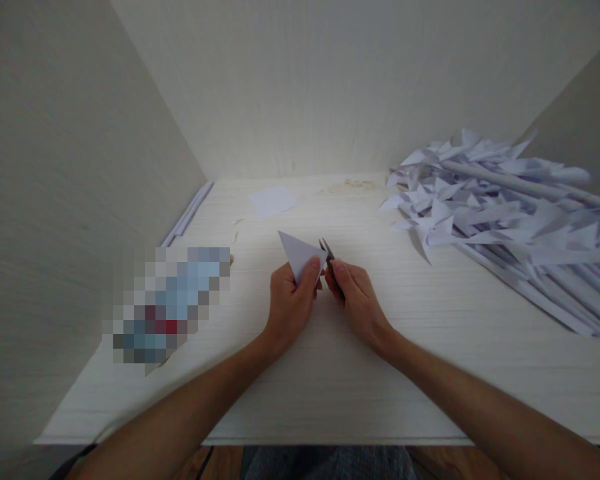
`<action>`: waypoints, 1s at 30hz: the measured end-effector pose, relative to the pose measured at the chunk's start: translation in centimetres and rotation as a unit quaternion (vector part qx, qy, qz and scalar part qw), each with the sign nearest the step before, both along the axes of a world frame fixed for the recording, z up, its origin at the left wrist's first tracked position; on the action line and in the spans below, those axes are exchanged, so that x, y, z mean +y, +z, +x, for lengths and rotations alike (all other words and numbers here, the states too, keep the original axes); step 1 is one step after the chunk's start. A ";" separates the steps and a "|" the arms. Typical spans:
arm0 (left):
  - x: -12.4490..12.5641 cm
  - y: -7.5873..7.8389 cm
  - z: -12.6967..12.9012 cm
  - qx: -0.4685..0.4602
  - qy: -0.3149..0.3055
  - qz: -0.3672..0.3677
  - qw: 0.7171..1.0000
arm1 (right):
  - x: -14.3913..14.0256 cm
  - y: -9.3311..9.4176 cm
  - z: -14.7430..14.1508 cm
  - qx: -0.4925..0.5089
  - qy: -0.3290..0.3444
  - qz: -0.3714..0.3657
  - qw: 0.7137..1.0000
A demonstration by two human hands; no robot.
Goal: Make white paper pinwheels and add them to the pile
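Note:
A folded white paper triangle [296,252] is pinched in my left hand [291,303], thumb on top near its right corner. My right hand [356,293] grips a small pair of scissors [329,252], whose dark handles are mostly hidden by the fingers. The blades point up and away from me, slightly parted, right at the paper's right corner. Whether they touch the paper I cannot tell. Both hands are close together above the middle of the white table [280,413].
Paper pinwheels [435,213] on rolled paper sticks are heaped at the right. A flat white paper sheet [273,201] lies toward the back. Rolled paper sticks [187,215] rest against the left wall. A blurred-out bluish item [180,300] lies at the left. Walls enclose the back and sides.

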State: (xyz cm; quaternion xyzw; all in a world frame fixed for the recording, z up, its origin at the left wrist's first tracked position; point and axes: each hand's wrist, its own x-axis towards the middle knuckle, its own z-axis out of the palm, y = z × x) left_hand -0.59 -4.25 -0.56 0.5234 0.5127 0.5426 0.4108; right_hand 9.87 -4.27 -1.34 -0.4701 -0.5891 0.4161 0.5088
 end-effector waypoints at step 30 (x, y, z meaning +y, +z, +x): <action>0.1 -0.2 0.3 -0.019 -0.001 -0.005 1.000 | 0.0 -0.1 -0.1 -0.030 -0.022 0.007 0.999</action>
